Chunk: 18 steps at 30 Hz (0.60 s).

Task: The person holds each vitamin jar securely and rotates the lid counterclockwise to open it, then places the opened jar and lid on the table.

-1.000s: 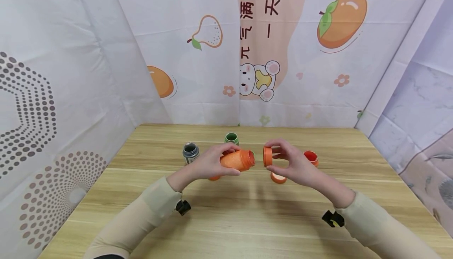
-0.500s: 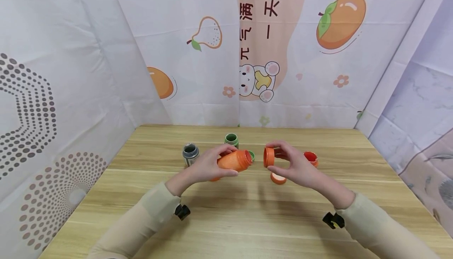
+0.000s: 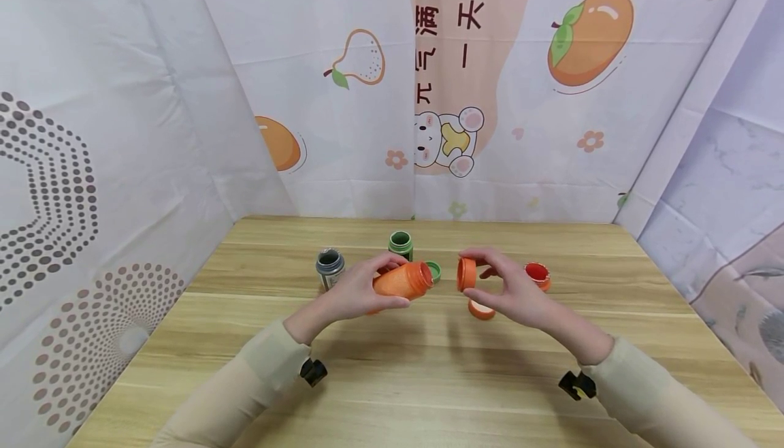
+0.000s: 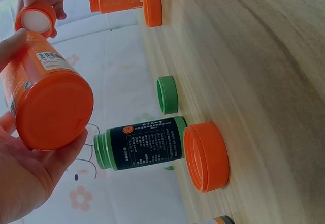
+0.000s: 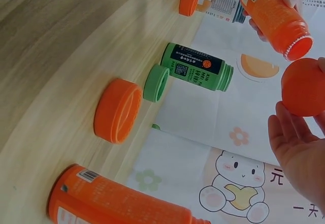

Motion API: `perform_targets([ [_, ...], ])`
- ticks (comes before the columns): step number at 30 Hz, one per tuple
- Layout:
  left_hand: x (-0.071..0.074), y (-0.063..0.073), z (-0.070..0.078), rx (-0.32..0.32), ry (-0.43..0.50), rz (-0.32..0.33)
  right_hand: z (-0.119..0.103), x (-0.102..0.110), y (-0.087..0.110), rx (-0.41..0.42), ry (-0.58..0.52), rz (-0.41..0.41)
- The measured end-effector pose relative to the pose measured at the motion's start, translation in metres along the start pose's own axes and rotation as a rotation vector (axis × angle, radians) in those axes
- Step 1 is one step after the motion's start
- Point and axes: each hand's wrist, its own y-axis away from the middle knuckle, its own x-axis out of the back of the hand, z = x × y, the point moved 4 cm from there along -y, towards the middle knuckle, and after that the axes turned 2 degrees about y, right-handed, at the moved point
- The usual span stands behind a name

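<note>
In the head view my left hand (image 3: 358, 291) grips an orange bottle (image 3: 401, 281) by its body. The bottle is tilted, its uncapped mouth pointing right. Across a short gap, my right hand (image 3: 514, 291) pinches an orange cap (image 3: 467, 275) on edge between thumb and fingers, its hollow side toward the bottle's mouth. Bottle and cap are both raised above the table. The left wrist view shows the held bottle's base (image 4: 53, 109), with the cap's pale inside beyond it. From the right wrist, the cap's outer face (image 5: 303, 88) shows near the bottle's ridged mouth.
Uncapped bottles stand farther back on the wooden table (image 3: 392, 380): a grey-blue one (image 3: 331, 267), a green one (image 3: 401, 245) and an orange one (image 3: 537, 276). A green cap (image 3: 434, 272) and two orange caps (image 3: 481, 309) lie among them, one mostly hidden by my left hand.
My left hand has drifted slightly left with the bottle, widening the gap to the cap. The cap has shifted a little right, and the green cap behind shows more fully.
</note>
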Motion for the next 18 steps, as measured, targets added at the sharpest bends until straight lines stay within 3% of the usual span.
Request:
perform_targets([
  [12,-0.0024,0.0027,-0.0015,0.022,0.045,0.016,0.0069,-0.0048,0.0004,-0.139,-0.147,-0.036],
  [18,-0.0059,0.0010,-0.0043,0.007,0.087,0.040,0.0077,-0.0083,0.0004,-0.159,-0.213,-0.054],
])
